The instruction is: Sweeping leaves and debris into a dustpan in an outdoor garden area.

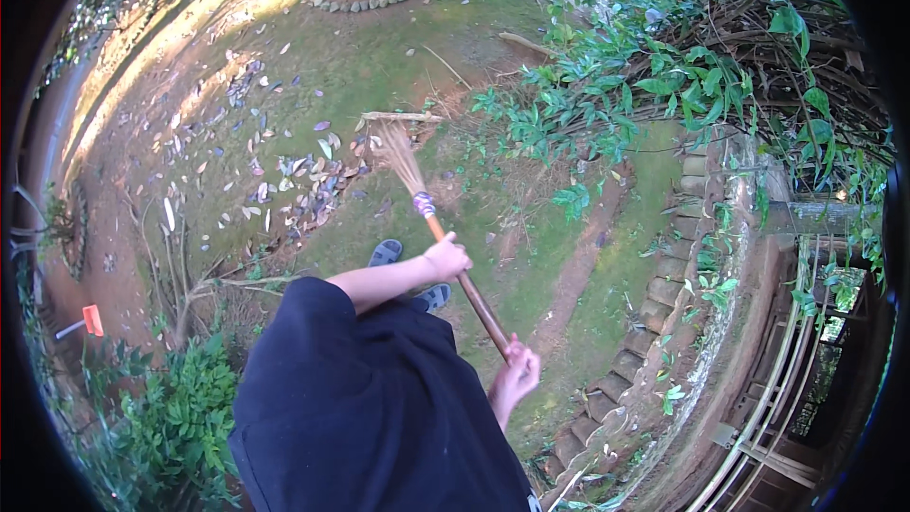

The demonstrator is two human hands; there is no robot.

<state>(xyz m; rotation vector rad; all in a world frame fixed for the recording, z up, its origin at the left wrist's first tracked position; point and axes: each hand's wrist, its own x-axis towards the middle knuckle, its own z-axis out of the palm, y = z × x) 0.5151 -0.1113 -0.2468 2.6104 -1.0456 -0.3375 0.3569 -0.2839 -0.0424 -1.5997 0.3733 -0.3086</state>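
A broom with a wooden handle and straw-like bristles runs diagonally in front of me. My left hand grips the middle of its handle, below the purple binding. Lower down, near the handle's end, my right hand is closed around it. The bristles touch the mossy ground beside a short stick. Fallen leaves lie scattered and heaped to the left of the bristles. My sandalled feet show beneath my left forearm.
Leafy branches overhang the upper right. A curved brick edging runs down the right side beside a wooden structure. Green shrubs and bare branches stand at lower left, near an orange dustpan. A stone ring lies at the top.
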